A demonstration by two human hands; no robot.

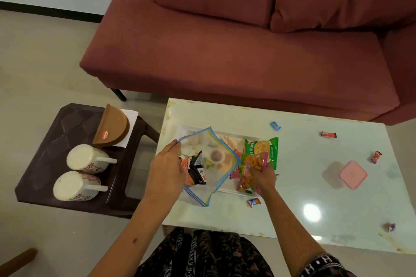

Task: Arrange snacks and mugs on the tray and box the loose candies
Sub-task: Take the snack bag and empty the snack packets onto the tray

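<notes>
A clear zip bag (209,153) with blue edges lies over a white tray (234,134) on the glass table. My left hand (166,171) grips the bag's left rim, holding its mouth wide. Inside sits an orange-and-black snack packet (194,170). My right hand (262,176) is closed on pink-and-orange snack packets (253,163) at the bag's right edge, beside a green snack packet (264,148). Loose candies lie around: blue (275,125), red (328,134), red (376,156), red-blue (254,202), purple (391,227). A pink-lidded box (353,175) stands to the right.
Two floral mugs (86,158) (75,186) lie on their sides on a dark stool (45,164) left of the table, with a brown half-round holder (112,128) on a white napkin. A red sofa (225,51) stands behind the table.
</notes>
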